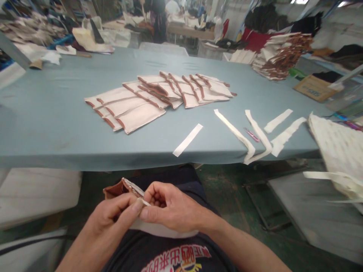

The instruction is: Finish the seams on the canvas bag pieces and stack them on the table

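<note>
On my lap rests a sewn fabric piece (pixel 167 229), cream outside with a brown lining showing at its upper end. My left hand (pixel 116 213) pinches its edge between thumb and forefinger. Close beside it, my right hand (pixel 172 207) has its fingers curled and its thumb pressed against the same edge. A bit of white strip shows between the two hands; whether it is part of the piece I cannot tell. Overlapping cream pieces with brown edges (pixel 141 115) lie in a row on the blue-green table (pixel 65 128) ahead.
A short white strip (pixel 188 139) lies near the table's front edge. Further right are several cream strips (pixel 235 128) and a small pink-handled tool (pixel 252 135). A tall stack of cream and brown pieces (pixel 280 56) and a cardboard box (pixel 314 87) stand at the back right.
</note>
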### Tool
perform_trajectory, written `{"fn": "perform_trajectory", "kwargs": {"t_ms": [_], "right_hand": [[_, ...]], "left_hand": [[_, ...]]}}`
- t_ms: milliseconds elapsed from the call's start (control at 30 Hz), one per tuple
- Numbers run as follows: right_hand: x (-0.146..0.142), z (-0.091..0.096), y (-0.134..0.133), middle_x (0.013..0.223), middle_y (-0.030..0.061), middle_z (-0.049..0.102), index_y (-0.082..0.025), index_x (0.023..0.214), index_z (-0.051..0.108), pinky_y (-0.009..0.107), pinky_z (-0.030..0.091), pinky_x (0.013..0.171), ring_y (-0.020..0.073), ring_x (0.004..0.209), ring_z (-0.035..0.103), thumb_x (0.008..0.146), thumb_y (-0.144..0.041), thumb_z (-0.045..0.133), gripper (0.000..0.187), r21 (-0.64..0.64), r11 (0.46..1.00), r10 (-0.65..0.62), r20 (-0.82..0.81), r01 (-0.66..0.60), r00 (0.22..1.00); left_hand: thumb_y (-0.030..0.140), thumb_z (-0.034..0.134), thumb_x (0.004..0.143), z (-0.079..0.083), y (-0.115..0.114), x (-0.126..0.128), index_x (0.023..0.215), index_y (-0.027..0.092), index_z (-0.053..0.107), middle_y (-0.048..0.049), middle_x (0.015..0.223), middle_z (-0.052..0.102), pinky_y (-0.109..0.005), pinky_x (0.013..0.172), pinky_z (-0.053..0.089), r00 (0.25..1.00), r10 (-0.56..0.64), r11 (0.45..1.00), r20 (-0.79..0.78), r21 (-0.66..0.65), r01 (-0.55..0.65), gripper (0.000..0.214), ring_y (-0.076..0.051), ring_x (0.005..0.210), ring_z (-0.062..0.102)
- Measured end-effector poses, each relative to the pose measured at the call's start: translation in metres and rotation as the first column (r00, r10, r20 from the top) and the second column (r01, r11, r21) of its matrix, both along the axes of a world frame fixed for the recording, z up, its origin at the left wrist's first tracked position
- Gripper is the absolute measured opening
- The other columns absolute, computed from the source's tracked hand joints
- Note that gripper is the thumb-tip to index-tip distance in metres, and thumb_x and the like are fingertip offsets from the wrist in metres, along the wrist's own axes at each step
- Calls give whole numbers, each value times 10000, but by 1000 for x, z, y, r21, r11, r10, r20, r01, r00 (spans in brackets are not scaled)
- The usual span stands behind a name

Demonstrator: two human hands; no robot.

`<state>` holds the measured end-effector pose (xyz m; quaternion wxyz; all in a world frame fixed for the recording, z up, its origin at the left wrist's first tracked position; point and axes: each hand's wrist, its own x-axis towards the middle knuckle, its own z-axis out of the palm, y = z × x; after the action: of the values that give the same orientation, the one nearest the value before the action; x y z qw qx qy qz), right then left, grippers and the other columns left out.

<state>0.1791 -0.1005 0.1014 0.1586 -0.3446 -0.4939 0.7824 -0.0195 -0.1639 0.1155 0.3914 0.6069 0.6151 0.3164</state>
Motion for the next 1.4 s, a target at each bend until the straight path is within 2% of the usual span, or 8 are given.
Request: {"fn": "perform_trajectory", "kwargs": {"t_ms": [167,333,500,667,800,1033,1200,1400], "right_hand": [[7,-10,-2,743,-95,546,-198,898,619,259,322,633,87,679,427,651,-700,1021,688,-76,996,45,-62,-50,997],[13,-10,-4,755,-91,542,-197,902,619,257,339,630,89,682,433,711,-632,1018,620,-23,999,30,0,-30,1000],[11,-14,-4,744,-98,549,-201,882,606,252,346,641,83,676,427,699,-632,1026,629,-49,999,20,-14,-21,1000],[9,-23,-4,716,-103,567,-207,893,591,243,304,597,72,634,421,587,-675,1054,726,-227,971,56,-113,-81,992],[6,-22,-4,673,-126,527,-217,936,597,244,226,527,58,555,357,646,-656,1040,688,-264,958,86,-114,-113,990],[0,-14,3,725,-97,569,-196,892,601,237,336,608,71,636,439,624,-642,1056,691,-168,984,45,-109,-63,993],[-4,-14,1,735,-90,567,-195,883,606,237,345,605,83,659,458,699,-610,1031,622,-58,998,26,-14,-27,1000],[-11,-2,-5,760,-75,596,-202,948,655,250,392,637,106,694,524,928,-362,888,283,273,962,-54,227,-10,972]], "left_hand": [[452,649,1012,-4,-6,-5,616,252,709,46,547,680,-146,468,485,993,-112,991,-23,63,114,447,-138,477,620],[467,642,1045,-14,-15,-16,897,285,856,3,863,874,-175,744,619,972,-166,983,-167,44,176,318,-209,798,817],[413,519,1089,-10,-3,-11,632,249,645,44,550,634,-194,494,444,952,-273,957,-142,61,283,502,-140,480,593],[407,533,1095,-14,-4,-10,682,237,700,44,581,620,-207,486,409,963,-266,962,-51,47,268,476,-135,499,543],[439,548,1079,-35,-15,-5,606,220,600,51,539,522,-219,460,337,994,-78,993,77,93,71,524,-117,473,437],[594,578,1067,-44,-29,10,709,206,697,-5,661,646,-249,560,419,941,253,967,225,-77,-242,541,-175,620,536],[622,657,1027,-29,-26,7,714,213,752,-12,716,714,-250,615,490,969,169,982,179,-113,-151,524,-197,691,604],[606,640,1012,-23,-8,0,770,207,845,-33,764,785,-232,584,560,989,26,990,142,-141,-6,509,-214,688,693]]}}
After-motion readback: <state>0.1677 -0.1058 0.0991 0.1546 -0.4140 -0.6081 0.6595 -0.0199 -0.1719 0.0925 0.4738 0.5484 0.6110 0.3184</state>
